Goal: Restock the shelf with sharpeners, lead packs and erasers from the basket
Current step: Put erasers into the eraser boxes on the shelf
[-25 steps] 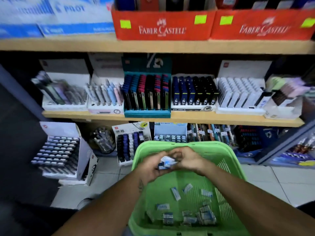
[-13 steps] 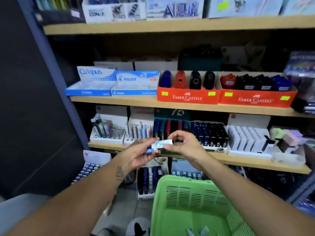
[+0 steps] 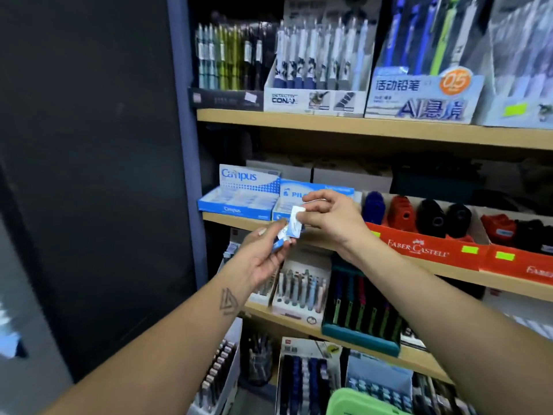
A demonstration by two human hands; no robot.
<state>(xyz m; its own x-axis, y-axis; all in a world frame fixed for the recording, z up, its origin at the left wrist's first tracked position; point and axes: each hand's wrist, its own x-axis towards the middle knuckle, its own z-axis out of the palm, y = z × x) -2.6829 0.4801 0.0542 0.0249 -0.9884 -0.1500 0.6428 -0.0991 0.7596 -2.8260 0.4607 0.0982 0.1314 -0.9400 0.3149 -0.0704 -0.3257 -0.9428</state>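
My right hand (image 3: 329, 218) pinches a small white-and-blue eraser (image 3: 295, 224) between thumb and fingertips, raised in front of the blue Pilot eraser box (image 3: 302, 191) on the shelf. My left hand (image 3: 263, 254) sits just below and left, palm up, holding a few more blue-and-white erasers (image 3: 279, 239) in its fingers. Left of the Pilot box stands a blue Campus eraser box (image 3: 239, 199). Only the rim of the green basket (image 3: 353, 402) shows at the bottom edge.
Red Faber-Castell trays (image 3: 419, 250) with blue, red and black sharpeners sit right of the eraser boxes. Pen and pencil displays fill the shelf above (image 3: 323, 70) and the shelves below (image 3: 359, 310). A dark panel (image 3: 89, 175) and the shelf's upright post lie to the left.
The view has swung up from the basket to the higher shelves. Both hands rose with the erasers from over the basket to the Pilot box, and the right hand now lifts one eraser clear.
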